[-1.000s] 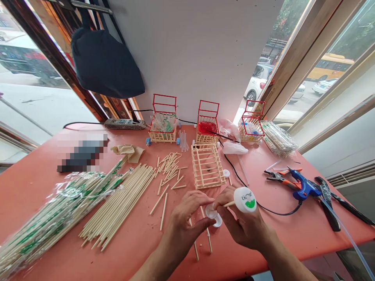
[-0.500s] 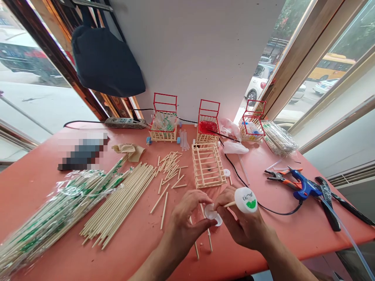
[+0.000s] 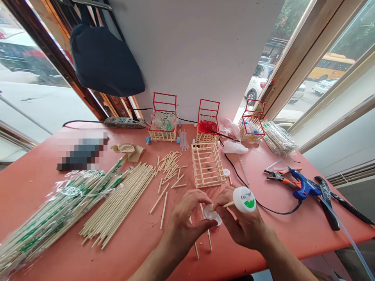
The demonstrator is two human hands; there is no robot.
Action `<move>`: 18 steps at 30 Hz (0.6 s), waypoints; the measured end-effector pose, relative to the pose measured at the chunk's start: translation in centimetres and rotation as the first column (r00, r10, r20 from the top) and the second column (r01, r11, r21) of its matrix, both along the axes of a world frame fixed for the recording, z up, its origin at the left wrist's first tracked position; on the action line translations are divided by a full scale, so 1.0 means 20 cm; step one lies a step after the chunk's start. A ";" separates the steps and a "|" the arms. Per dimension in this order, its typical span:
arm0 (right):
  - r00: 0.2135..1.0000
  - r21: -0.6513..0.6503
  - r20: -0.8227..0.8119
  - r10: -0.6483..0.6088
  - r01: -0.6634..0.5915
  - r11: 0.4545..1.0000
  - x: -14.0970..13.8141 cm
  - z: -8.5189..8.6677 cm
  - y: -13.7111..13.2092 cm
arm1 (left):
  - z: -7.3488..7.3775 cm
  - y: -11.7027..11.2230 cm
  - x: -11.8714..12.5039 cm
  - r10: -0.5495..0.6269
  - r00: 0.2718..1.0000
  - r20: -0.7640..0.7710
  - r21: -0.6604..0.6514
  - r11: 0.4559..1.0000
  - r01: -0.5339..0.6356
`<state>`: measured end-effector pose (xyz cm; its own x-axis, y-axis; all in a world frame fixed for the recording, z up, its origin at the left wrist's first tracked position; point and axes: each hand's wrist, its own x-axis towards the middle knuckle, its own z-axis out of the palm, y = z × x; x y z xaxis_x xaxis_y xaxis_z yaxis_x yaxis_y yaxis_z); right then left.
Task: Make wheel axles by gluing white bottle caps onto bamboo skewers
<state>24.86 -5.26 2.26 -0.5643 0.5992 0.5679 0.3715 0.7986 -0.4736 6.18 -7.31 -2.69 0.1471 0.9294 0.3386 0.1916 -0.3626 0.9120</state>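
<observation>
Between the thumb and fingers of my left hand [image 3: 184, 220] is a small white bottle cap [image 3: 209, 212], its hollow side showing. My right hand [image 3: 244, 228] pinches a short wooden stick [image 3: 228, 204], whose outer end carries a white cap with black writing and a green patch [image 3: 245, 199]. The stick's inner end is at the held cap; my fingers hide whether they touch. Another white round piece [image 3: 218, 221] shows just below the held cap. Thin sticks [image 3: 209, 240] lie beneath my hands. Just beyond them rests a slatted wooden frame [image 3: 208, 166].
Long sticks [image 3: 120, 203] and a plastic-wrapped bundle [image 3: 58, 207] lie left, short cut sticks [image 3: 170, 166] nearer the middle. Small stick carts [image 3: 163, 130] line the back. At right are a blue glue gun [image 3: 306, 189], pliers [image 3: 275, 175] and a black cord [image 3: 238, 181].
</observation>
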 end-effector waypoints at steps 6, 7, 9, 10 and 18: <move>1.000 0.000 -0.007 -0.008 0.008 1.000 0.01 -0.01 0.00 | 0.01 0.00 0.00 0.008 1.000 -0.002 0.010 1.000 -0.008; 1.000 -0.002 -0.005 -0.014 0.014 1.000 0.01 -0.01 0.00 | 0.01 0.00 0.00 0.010 1.000 -0.002 0.013 1.000 -0.010; 1.000 -0.002 -0.004 -0.013 0.013 1.000 0.01 -0.01 0.00 | 0.01 0.01 0.00 0.011 1.000 -0.002 0.009 1.000 -0.011; 1.000 0.000 -0.003 -0.008 0.008 1.000 0.01 -0.01 0.00 | 0.01 0.01 0.00 0.010 1.000 0.000 0.002 1.000 -0.010; 1.000 0.009 -0.011 -0.006 0.006 1.000 0.00 -0.01 0.00 | 0.02 0.01 0.00 -0.002 1.000 0.023 -0.021 1.000 0.003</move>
<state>24.90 -5.29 2.08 -0.5545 0.5978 0.5789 0.3714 0.8003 -0.4707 6.19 -7.19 -2.39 0.1420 0.9360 0.3221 0.1698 -0.3436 0.9236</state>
